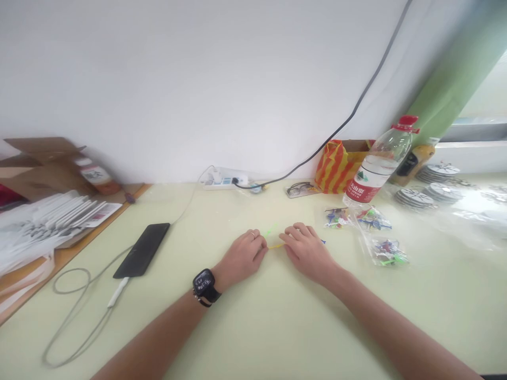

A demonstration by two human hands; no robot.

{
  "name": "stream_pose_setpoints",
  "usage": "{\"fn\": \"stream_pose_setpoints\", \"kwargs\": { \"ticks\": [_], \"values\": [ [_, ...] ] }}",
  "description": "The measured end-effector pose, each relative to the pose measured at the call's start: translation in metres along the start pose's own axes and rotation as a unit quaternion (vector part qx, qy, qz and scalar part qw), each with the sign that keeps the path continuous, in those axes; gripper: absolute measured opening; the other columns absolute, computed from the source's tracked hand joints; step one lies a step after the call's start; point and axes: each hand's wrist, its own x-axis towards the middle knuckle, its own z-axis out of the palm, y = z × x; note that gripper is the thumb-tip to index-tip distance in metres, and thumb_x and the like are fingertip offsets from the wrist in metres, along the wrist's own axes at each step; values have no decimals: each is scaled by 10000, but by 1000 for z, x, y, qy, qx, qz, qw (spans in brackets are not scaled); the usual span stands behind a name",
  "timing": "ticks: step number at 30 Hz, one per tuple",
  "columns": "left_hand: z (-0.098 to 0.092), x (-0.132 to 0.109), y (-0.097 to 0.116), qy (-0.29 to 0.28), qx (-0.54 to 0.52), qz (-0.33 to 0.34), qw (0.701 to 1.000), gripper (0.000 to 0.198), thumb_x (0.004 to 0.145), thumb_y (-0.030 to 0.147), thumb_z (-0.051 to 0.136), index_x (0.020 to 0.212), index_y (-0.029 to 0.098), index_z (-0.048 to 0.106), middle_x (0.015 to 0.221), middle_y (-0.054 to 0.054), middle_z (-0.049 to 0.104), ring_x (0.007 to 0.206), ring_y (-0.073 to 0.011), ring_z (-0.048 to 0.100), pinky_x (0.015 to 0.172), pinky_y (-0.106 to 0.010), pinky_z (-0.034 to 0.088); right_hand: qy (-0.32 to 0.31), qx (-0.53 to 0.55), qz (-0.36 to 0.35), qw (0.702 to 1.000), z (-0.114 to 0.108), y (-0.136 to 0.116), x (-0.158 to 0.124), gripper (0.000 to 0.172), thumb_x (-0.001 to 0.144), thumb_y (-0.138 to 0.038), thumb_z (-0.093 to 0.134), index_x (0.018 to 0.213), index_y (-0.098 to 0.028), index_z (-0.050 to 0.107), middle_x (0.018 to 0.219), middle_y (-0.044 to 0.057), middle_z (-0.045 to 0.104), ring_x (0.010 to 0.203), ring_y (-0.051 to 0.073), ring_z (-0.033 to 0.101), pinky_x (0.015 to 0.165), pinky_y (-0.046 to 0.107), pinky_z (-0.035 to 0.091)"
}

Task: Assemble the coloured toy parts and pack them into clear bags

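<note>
My left hand (243, 258), with a ring on one finger, rests low over the pale green table (253, 322). Its fingertips are pressed together at the left end of a thin yellow piece (275, 246). The right end of this piece reaches my right hand (307, 252), whose fingers are bent and closed around it. Just behind the gap between the hands lies a small bright green piece (272, 229). A bit of blue (323, 241) shows beyond my right hand; the rest of it is hidden.
Small clear bags of coloured pieces (386, 253) lie to the right, before a large water bottle (378, 163) and a striped bag (338, 166). A black phone (142, 250) with cables is at left, near stacked white packets (59, 216). A power strip (224, 179) sits by the wall.
</note>
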Motion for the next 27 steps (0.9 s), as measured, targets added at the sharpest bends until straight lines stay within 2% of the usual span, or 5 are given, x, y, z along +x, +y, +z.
{"fn": "stream_pose_setpoints", "kwargs": {
  "ticks": [6,10,16,24,27],
  "values": [
    [-5,1,2,-10,-17,10,1000,170,1027,206,429,960,204,585,976,-69,596,931,-237,566,830,-392,469,-7,-9,-13,1000,5,-1,0,166,951,-82,554,911,-204,659,1001,101,688,1058,288,535,878,436,382],
    [-12,2,6,42,-74,-50,995,170,1035,259,432,1086,217,588,1029,-66,597,982,-237,569,896,-397,457,1,40,34,999,1,2,1,220,1008,-141,480,899,-213,657,800,48,644,802,213,579,734,357,387],
    [-14,3,7,101,-206,-136,964,328,1059,265,344,1329,233,528,979,-40,582,860,-188,559,830,-343,457,100,222,133,961,-7,-2,2,247,1044,-244,397,1076,-221,641,915,55,649,739,178,603,641,304,423],
    [0,8,5,93,-408,-170,892,245,915,410,677,976,197,572,837,0,576,725,-124,558,620,-233,463,132,334,171,917,-15,-9,3,229,1010,-285,445,1172,-237,600,707,-14,541,613,163,529,606,286,437],
    [3,7,6,74,-447,-180,873,298,875,431,721,1012,188,613,828,-13,598,711,-131,588,609,-246,507,134,343,165,915,-17,-13,2,223,1023,-290,420,1158,-243,591,764,-1,580,666,167,563,661,293,455]
  ]
}}
